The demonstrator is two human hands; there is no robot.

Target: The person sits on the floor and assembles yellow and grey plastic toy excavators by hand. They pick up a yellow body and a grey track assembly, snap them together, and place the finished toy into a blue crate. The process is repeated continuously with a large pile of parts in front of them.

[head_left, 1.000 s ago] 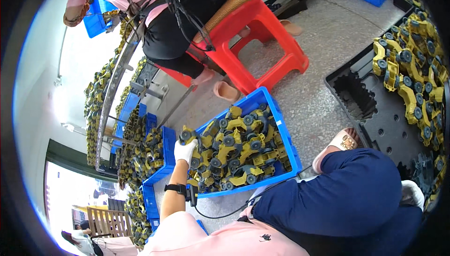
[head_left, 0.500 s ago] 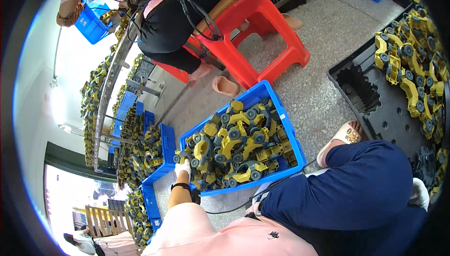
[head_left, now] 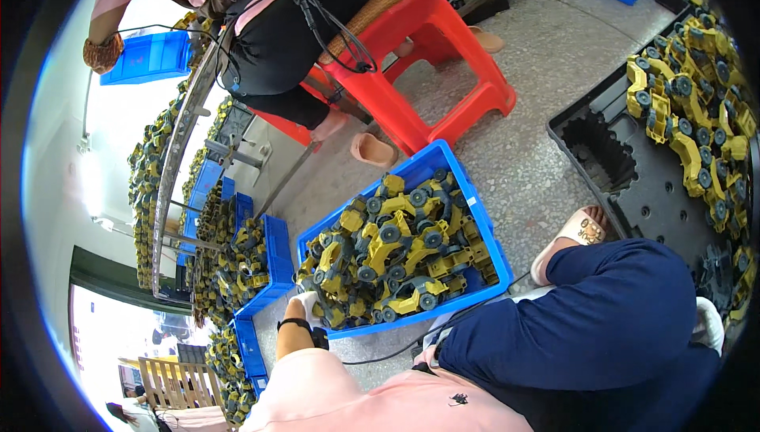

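Observation:
My left hand (head_left: pixel 306 305), in a white glove with a black band at the wrist, is at the near left corner of a blue bin (head_left: pixel 492 262). It is right beside a heap of yellow and dark grey toy trucks (head_left: pixel 388 234) that fills the bin. The fingers are small and partly hidden at the bin's edge, so whether they grip a truck does not show. My right hand is out of the picture.
A person in pink sits on a red stool (head_left: pixel 467 108) beyond the bin. More toy trucks lie on a black tray (head_left: pixel 602 115) at right and in blue bins (head_left: pixel 277 250) at left beside a metal-framed table (head_left: pixel 176 147). A dark cable (head_left: pixel 380 358) runs along my bin.
My left hand has drawn back toward me, from the trucks at the bin's left side down to its near corner. The seated person's arm and the blue bin by it have shifted.

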